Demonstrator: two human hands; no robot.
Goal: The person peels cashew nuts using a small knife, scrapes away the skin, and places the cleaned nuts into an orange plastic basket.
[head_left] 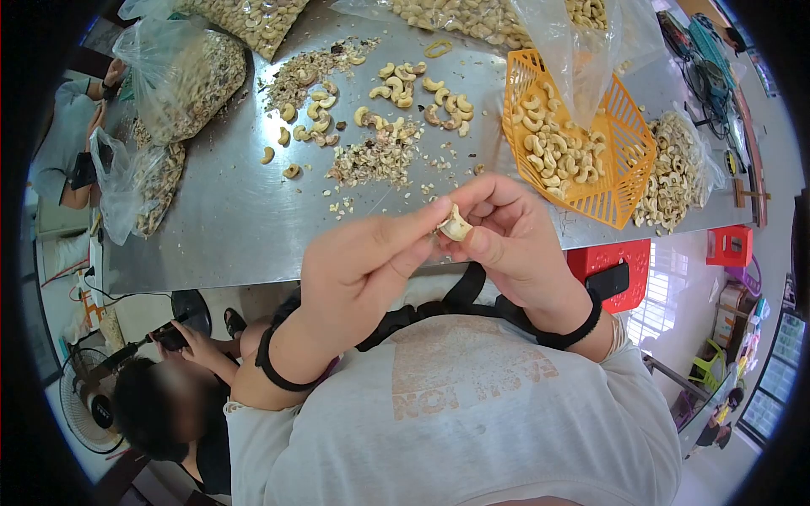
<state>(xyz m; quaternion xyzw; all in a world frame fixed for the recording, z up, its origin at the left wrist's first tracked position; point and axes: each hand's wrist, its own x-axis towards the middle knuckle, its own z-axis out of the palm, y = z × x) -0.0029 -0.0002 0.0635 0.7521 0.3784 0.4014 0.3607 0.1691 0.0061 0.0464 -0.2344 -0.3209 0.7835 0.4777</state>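
Observation:
Between my two hands, above the table's front edge, is a pale cashew nut (456,226). My right hand (519,244) pinches it between thumb and fingers. From the other side, my left hand (359,257) has its fingertips closed against the nut; part of its grip is hidden. Just beyond lies a heap of cashew bits and skin flakes (375,162). Loose whole cashews (319,118) lie in small groups behind it. To the right, a yellow plastic basket (624,190) holds many pale cashews (557,152).
Clear bags of cashew pieces (202,84) stand at the left, with more bagged cashews (460,18) at the back. A cashew pile (671,177) lies right of the basket. A phone (609,280) rests on a red stool (637,291). Another person (160,405) sits at lower left.

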